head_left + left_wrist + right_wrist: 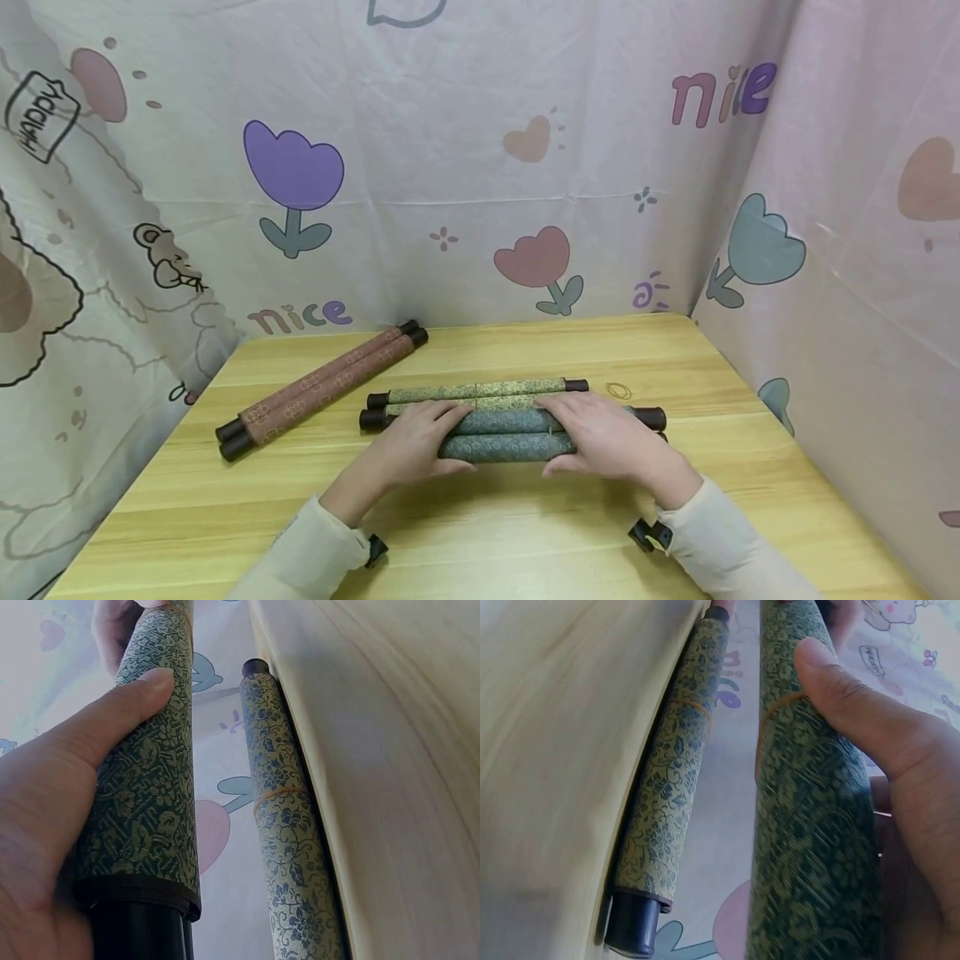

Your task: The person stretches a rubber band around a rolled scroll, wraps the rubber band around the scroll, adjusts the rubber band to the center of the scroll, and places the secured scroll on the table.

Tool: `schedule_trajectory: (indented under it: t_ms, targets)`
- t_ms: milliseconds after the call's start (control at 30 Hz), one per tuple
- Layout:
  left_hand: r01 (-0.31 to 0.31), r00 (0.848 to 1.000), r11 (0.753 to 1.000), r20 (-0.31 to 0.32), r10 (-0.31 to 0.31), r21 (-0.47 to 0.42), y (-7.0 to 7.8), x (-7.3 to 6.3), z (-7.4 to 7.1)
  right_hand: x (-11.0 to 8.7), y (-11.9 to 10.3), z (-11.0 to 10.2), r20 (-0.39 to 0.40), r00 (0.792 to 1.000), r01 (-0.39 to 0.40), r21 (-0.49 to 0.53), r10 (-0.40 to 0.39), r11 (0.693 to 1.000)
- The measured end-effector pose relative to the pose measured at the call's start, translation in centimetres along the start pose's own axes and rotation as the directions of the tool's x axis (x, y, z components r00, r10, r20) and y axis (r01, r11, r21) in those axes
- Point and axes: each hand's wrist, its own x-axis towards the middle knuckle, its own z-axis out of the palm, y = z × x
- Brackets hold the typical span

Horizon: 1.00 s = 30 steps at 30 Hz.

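Both hands grip a blue-green patterned scroll point(495, 449), rolled from both ends into two parallel rolls with dark end knobs. The left hand point(412, 440) holds its left part, the thumb lying along the near side in the left wrist view. Around the right part curls the right hand point(609, 437), its thumb close to a thin rubber band point(784, 700) that circles the scroll. Just behind lies a yellow scroll point(525, 387) with a floral pattern, also banded at its middle, on the table; the blue-green one partly hides it.
A reddish-pink double-rolled scroll point(322, 390) lies slantwise at the table's back left. One loose rubber band point(618, 391) rests right of the yellow scroll. Printed curtains point(420, 150) enclose the wooden table point(480, 533) at the back and sides.
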Motion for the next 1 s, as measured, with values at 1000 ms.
schedule_trajectory:
  t_ms: [1000]
  targets:
    - [0.006,1.0,1.0,-0.004,-0.006,-0.015,0.07,-0.04,-0.28,-0.07,0.11,0.48,-0.054,0.998,0.006,-0.094,-0.011,0.996]
